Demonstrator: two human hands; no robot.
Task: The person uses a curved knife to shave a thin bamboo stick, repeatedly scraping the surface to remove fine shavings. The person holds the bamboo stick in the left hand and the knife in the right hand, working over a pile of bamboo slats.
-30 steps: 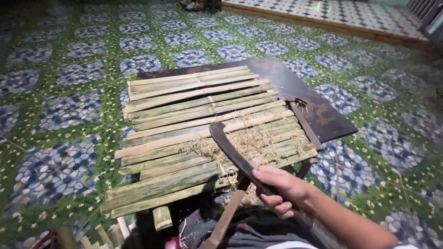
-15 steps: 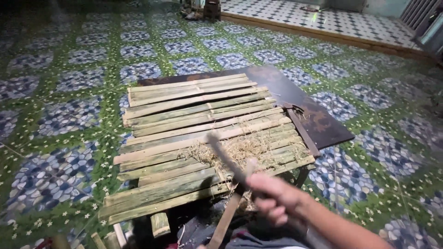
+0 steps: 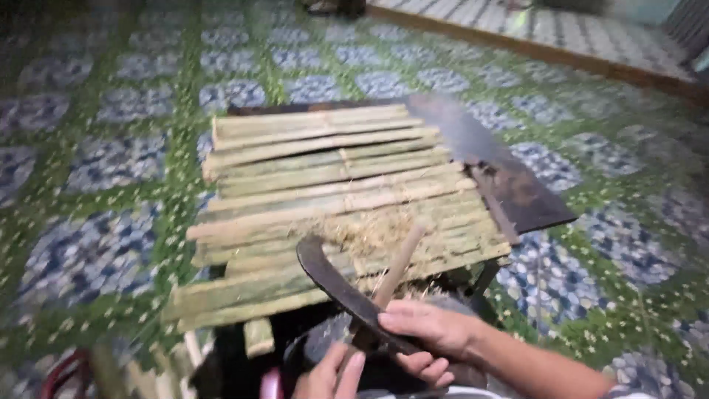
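The right hand (image 3: 428,340) is closed around the handle of a curved dark knife (image 3: 336,284), its blade lying over the near edge of a stack of split bamboo slats (image 3: 325,196) piled on a low dark table (image 3: 517,192). The left hand (image 3: 329,377), only partly in view at the bottom edge, pinches a thin bamboo stick (image 3: 395,270) that rises beside the blade; how firmly it grips I cannot tell. Shavings (image 3: 369,233) lie on the slats. This looks like whittling the stick. A further cut would call for a steady stick and the fingers kept clear of the edge.
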